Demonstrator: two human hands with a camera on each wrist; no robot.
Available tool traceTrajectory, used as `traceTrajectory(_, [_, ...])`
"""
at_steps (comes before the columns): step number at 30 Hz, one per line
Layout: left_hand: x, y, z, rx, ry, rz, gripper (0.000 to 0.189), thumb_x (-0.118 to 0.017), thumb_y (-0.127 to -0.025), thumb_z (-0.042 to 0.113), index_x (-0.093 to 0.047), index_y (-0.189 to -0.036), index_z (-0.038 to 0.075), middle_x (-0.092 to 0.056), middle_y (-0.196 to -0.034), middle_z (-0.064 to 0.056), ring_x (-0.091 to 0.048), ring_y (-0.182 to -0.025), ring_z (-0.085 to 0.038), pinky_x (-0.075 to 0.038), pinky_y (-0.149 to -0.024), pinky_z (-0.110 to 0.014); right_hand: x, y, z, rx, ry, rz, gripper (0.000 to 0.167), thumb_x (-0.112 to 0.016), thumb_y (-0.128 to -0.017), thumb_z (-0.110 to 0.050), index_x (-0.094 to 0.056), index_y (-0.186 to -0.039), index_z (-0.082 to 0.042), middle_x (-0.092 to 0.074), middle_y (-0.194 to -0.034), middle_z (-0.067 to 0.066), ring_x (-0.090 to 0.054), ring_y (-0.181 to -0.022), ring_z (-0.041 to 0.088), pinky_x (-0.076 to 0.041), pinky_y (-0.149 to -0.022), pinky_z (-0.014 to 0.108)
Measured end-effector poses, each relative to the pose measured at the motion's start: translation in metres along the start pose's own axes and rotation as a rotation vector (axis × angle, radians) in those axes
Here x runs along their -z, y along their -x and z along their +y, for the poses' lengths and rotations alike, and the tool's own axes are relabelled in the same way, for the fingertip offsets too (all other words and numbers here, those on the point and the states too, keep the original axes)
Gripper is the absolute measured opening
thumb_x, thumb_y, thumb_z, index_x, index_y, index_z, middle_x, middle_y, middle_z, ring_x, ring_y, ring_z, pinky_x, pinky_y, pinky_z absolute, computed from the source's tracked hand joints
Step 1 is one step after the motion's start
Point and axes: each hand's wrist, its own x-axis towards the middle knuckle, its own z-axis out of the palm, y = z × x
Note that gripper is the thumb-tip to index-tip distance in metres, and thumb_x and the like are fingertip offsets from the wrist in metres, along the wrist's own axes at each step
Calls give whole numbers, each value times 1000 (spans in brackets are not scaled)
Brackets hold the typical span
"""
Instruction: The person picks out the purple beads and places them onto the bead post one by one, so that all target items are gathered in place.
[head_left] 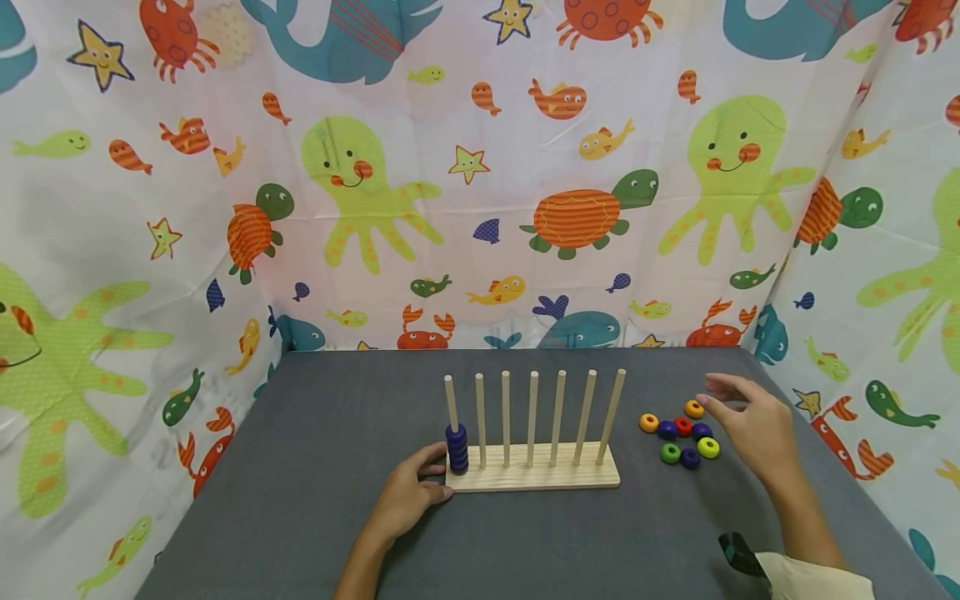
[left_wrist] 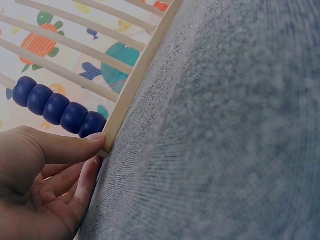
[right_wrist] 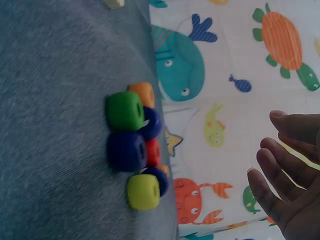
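A wooden peg rack [head_left: 536,477] stands on the table with several upright pegs on its pale base. On its leftmost peg sits a stack of dark blue beads [head_left: 457,450]. My left hand [head_left: 411,493] pinches the left end of the base, thumb at the corner beside the stack [left_wrist: 57,109]. Right of the rack lies a cluster of loose beads: orange [head_left: 648,423], red [head_left: 682,427], blue [head_left: 690,458], green [head_left: 670,453] and yellow [head_left: 708,447]. Just right of them, my right hand [head_left: 757,421] hovers above the table, fingers apart and holding nothing.
A grey cloth [head_left: 315,500] covers the table. Behind it and along both sides hangs a white curtain [head_left: 450,317] printed with sea animals. At the right wrist, a dark strap-like piece [head_left: 738,553] shows beside a light sleeve [head_left: 813,577].
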Motion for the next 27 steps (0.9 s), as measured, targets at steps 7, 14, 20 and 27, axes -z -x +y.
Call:
traceTrajectory(7, [0, 0, 0, -6, -2, 2, 68, -78, -86, -2, -57, -151, 5, -61, -150, -18, -65, -125, -34, -59, -98, -47, -8, 1, 24, -67, 62, -104, 38, -75, -101, -20, -69, -131, 2, -74, -114, 23, -66, -104, 38, -43, -72, 11])
traceTrajectory(14, [0, 0, 0, -3, -2, 5, 69, -78, -86, -2, -57, -151, 6, -61, -149, -17, -66, -125, -33, -59, -97, -47, -15, 3, 44, -134, 67, -200, 45, -72, -103, -27, -65, -134, 5, -72, -118, 26, -66, -108, 44, -52, -75, 33])
traceTrajectory(20, [1, 0, 1, -6, 6, 10, 69, -79, -85, -2, -58, -150, 6, -61, -149, -17, -66, -125, -33, -60, -97, -45, -21, 5, 55, -169, 56, -248, 50, -71, -104, -30, -63, -137, 7, -70, -121, 30, -66, -108, 46, -56, -85, 56])
traceTrajectory(27, [1, 2, 3, -16, 26, 8, 70, -79, -84, -4, -58, -150, 5, -62, -148, -18, -66, -124, -34, -60, -96, -46, -26, 5, 64, -181, 65, -270, 52, -73, -102, -31, -63, -135, 8, -71, -119, 30, -67, -104, 44, -55, -87, 60])
